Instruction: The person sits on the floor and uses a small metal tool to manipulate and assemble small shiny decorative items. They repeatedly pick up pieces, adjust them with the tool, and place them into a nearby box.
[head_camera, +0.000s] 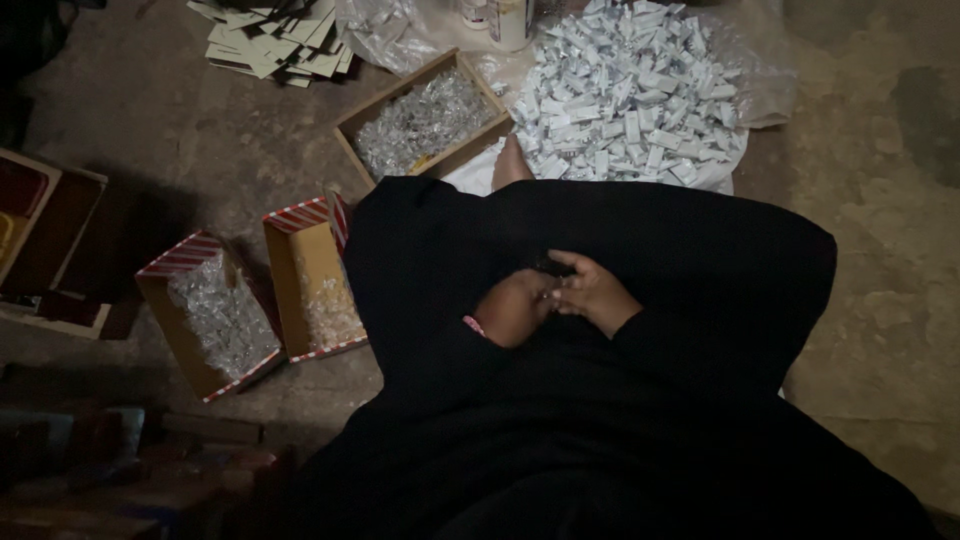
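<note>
Head view: we see the left hand (515, 308) and right hand (592, 292) meeting over the black-robed lap, fingers curled on a small item too dark to identify, which could slip unseen into the cloth, well apart from the white packets (630, 95).

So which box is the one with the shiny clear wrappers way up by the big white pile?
Find the big heap of small white packets on the floor at the top. Just left of it sits a plain brown cardboard box full of shiny clear wrappers. Unlike the two red-and-white striped boxes further left, it has no stripes.
</note>
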